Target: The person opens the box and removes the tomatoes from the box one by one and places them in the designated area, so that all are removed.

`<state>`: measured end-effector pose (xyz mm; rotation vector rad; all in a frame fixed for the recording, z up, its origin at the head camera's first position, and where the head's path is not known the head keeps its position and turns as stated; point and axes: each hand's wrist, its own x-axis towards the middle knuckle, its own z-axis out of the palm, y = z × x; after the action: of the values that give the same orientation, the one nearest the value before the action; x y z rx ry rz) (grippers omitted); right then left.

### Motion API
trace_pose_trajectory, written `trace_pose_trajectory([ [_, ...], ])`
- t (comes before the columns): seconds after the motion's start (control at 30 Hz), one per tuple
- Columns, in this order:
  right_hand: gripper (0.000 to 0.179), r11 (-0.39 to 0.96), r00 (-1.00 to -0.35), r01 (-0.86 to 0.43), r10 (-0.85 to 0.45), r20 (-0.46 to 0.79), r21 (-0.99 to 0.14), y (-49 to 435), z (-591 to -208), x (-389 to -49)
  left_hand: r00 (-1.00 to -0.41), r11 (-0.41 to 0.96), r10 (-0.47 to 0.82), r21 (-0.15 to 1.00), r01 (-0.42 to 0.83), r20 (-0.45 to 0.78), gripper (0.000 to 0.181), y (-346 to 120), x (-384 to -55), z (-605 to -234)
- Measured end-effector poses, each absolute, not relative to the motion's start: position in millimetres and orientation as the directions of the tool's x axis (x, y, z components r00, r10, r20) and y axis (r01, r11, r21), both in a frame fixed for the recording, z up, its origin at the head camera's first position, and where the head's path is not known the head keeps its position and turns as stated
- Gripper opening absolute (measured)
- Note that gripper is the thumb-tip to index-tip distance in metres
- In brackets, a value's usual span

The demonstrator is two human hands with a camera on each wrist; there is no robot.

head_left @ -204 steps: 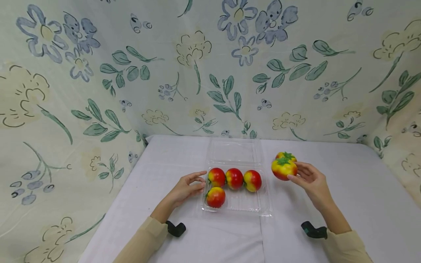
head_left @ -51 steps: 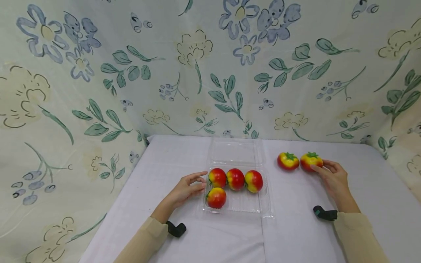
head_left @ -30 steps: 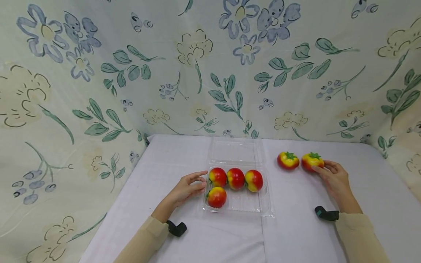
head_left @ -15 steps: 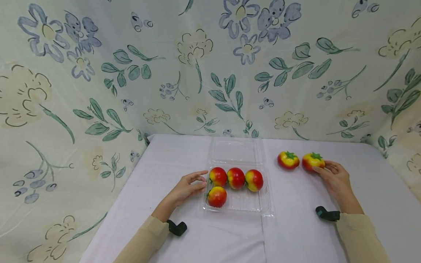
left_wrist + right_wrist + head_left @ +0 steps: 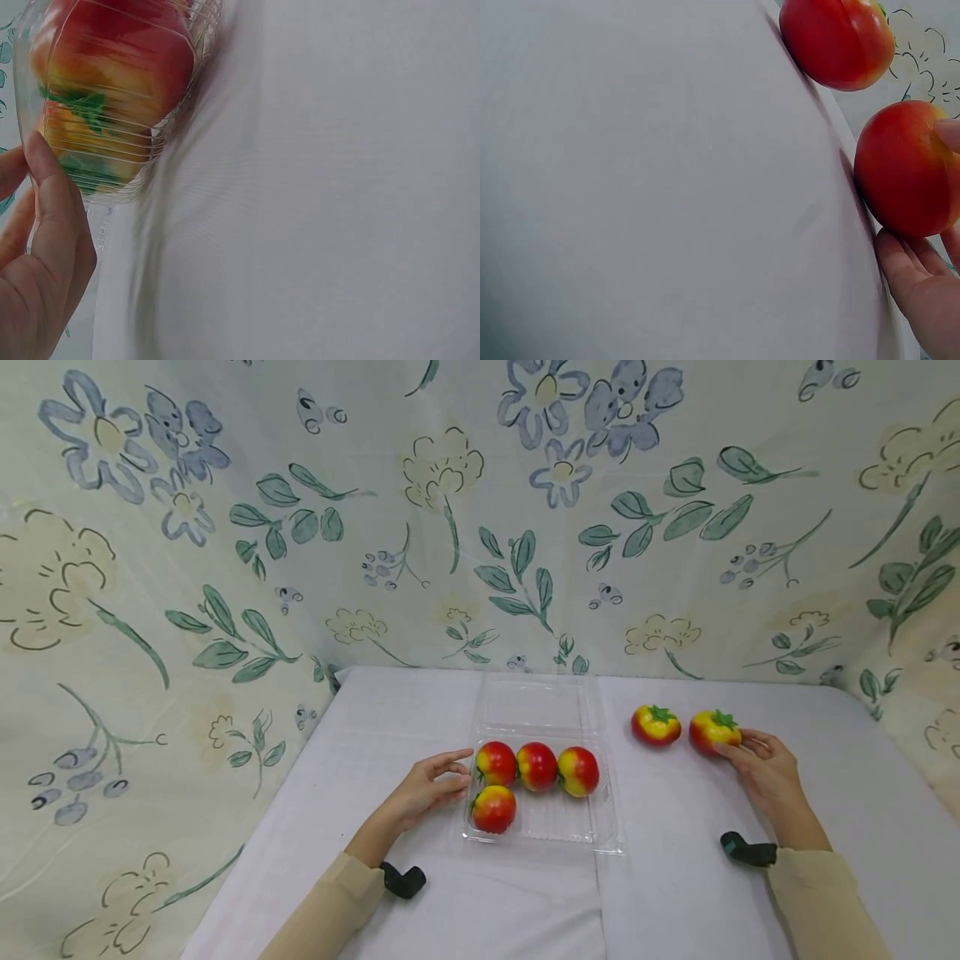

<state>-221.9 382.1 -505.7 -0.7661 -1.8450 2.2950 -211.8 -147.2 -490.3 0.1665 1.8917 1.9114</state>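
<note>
My right hand grips a red-yellow toy tomato with a green leafy top, at the back right of the table. In the right wrist view, the thumb lies on the side of this tomato and the fingers reach under its edge. A second toy tomato sits just left of it, a small gap between. My left hand pinches the left rim of a clear plastic container. Inside are several more toy tomatoes: a row of three at the back and one at front left.
The container's clear lid lies folded back behind it. White cloth covers the table, with a crease at the front. A flower-print curtain rises behind the table. Black wrist cameras sit at both wrists.
My right hand has carried its toy tomato right, from in front of the other one to the table beside it. Over the last second it has barely moved. The left hand has stayed put.
</note>
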Motion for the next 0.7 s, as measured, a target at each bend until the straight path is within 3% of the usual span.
trace_pose_trajectory([
  [0.7, 0.06, -0.247, -0.886, 0.193, 0.373, -0.277, -0.95, 386.0, -513.8, -218.4, -0.891, 0.028, 0.398, 0.974, -0.227, -0.219, 0.053, -147.9, -212.7, -492.5],
])
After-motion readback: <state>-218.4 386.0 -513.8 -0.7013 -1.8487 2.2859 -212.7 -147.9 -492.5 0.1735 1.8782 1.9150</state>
